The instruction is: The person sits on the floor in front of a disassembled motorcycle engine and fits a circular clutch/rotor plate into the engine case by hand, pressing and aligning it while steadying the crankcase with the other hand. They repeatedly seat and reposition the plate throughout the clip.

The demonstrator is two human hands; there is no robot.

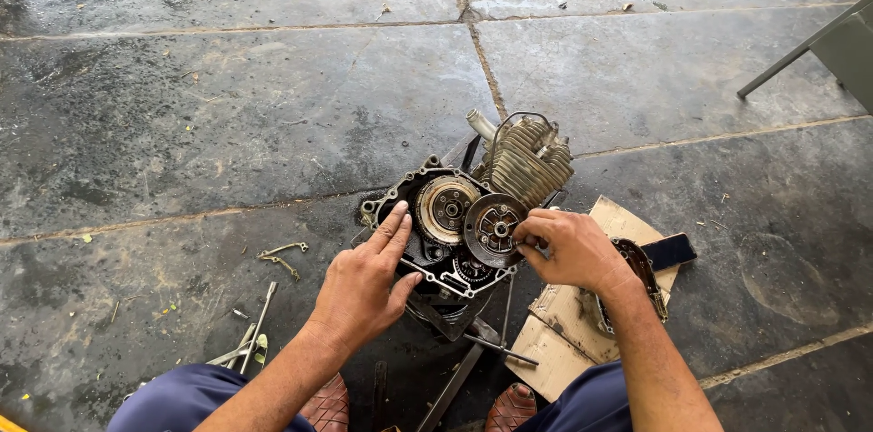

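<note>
A small motorcycle engine (473, 205) lies on the floor with its side cover off, finned cylinder (530, 162) at the back. My left hand (364, 282) rests flat on the open crankcase rim, fingers beside a round clutch drum (446, 208). My right hand (568, 246) pinches the edge of a round metal clutch plate (494, 228), holding it tilted against the case. The removed engine cover (641, 268) lies behind my right wrist, partly hidden.
A piece of cardboard (559, 341) lies under my right forearm with a dark flat object (671, 250) on it. Wrenches and rods (250, 332) lie at lower left, a T-handle tool (496, 346) in front. A grey metal stand (832, 45) is at the upper right.
</note>
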